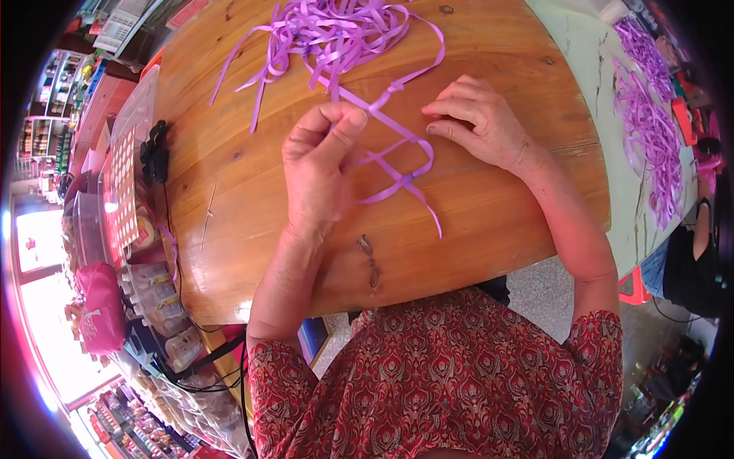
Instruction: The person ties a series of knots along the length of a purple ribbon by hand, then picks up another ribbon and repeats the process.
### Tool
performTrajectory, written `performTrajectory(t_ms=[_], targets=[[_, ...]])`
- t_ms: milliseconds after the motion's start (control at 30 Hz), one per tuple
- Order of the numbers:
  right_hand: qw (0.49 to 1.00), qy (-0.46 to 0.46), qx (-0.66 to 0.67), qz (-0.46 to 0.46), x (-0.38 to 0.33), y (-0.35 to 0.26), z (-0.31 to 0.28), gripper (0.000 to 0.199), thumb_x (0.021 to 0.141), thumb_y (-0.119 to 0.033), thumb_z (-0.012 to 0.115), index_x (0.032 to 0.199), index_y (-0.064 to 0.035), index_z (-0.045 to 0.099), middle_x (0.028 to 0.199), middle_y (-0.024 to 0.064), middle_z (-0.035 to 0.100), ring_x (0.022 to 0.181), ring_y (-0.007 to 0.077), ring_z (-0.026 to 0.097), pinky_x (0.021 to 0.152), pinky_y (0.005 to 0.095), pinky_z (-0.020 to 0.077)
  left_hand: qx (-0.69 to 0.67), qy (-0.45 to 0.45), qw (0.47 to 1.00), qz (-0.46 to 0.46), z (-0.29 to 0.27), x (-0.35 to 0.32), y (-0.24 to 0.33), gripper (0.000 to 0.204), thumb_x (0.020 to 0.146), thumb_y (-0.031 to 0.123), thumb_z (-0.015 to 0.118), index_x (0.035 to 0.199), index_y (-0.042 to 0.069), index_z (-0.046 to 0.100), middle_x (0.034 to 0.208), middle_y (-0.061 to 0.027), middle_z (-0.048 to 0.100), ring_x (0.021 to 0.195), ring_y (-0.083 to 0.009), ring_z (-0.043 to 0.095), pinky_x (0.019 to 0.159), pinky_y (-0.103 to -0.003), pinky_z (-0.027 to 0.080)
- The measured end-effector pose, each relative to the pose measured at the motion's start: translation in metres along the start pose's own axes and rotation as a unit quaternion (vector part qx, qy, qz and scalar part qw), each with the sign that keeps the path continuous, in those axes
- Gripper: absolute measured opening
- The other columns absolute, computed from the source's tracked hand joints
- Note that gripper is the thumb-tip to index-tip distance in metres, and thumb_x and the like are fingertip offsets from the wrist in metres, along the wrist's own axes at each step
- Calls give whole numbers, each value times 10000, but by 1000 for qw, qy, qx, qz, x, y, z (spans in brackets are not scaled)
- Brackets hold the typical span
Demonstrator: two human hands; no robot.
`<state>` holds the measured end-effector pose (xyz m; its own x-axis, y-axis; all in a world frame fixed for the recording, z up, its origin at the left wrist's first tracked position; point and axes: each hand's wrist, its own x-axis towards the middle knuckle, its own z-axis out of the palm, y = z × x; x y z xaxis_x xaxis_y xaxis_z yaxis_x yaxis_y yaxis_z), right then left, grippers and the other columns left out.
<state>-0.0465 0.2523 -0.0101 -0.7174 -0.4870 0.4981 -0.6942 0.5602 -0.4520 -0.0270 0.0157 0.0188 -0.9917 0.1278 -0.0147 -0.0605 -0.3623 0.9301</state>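
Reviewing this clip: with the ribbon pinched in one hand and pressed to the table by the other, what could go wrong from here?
1. The left hand pinches the folded purple ribbon; a slip could undo its crossings.
2. The strand runs into the loose ribbon pile, so pulling may snag it.
3. The right hand only presses lightly; the strand might shift.

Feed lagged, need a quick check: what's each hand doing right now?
Left hand: shut, pinching the purple ribbon between thumb and fingers.
Right hand: fingers curled, fingertips pressing the ribbon onto the wooden table.

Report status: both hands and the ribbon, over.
Left hand pinching purple ribbon between thumb and fingers. Right hand pressing ribbon flat on wooden table. Loose ribbon pile beyond, touching nothing else.
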Motion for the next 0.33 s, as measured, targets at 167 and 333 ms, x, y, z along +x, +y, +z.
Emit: performTrajectory(t_ms=[167, 333], targets=[[1000, -28, -7, 2, 0, -25, 5, 227, 744, -165, 734, 931, -49, 679, 915, 42, 609, 879, 223, 543, 809, 343, 438, -54, 8, 999, 4, -10, -7, -1, 28, 883, 72, 628, 882, 47, 640, 632, 78, 498, 487, -4, 314, 451, -198, 231], [998, -37, -38, 23, -4, -36, 14, 231, 751, -158, 726, 953, -55, 680, 958, 40, 602, 919, 224, 535, 862, 359, 425, -115, 34, 993, -15, -18, -19, -3, 59, 894, 80, 603, 907, 33, 636, 594, 63, 404, 492, -45, 270, 467, -218, 196]])
